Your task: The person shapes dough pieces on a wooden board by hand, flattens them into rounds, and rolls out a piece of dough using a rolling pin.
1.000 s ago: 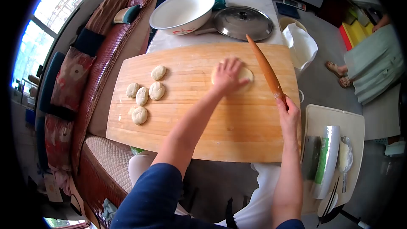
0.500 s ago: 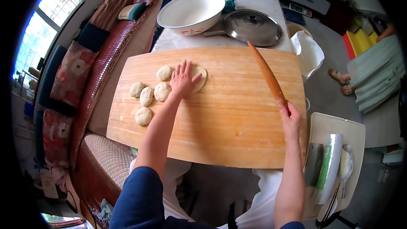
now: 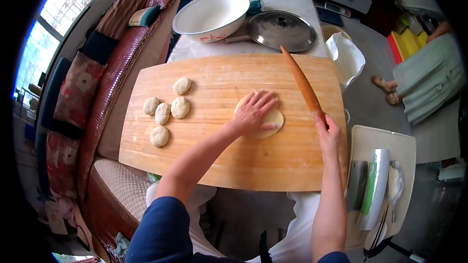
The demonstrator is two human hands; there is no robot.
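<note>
Palm down with its fingers stretched out, my left hand [image 3: 255, 112] rests on a flattened round of dough [image 3: 274, 122] near the middle of the wooden board [image 3: 214, 160]. The hand covers much of the round. My right hand [image 3: 328, 129] is wrapped round the near end of a tapered wooden rolling pin [image 3: 303, 83], whose far tip points up and away over the board's right side. Several dough balls [image 3: 180, 107] sit in a cluster on the left part of the board, apart from both hands.
Behind the board are a white enamel basin [image 3: 212, 14] and a metal pot lid [image 3: 281, 30]. At right, a tray [image 3: 358, 139] holds a roll of wrap [image 3: 375, 187] and a cleaver [image 3: 357, 185]. A person in a pale skirt [image 3: 429, 80] stands beyond. A couch [image 3: 119, 83] lines the left.
My left hand and the flat dough round have moved right and nearer, from beside the dough balls to mid-board. My right hand still grips the rolling pin. The view has shifted slightly.
</note>
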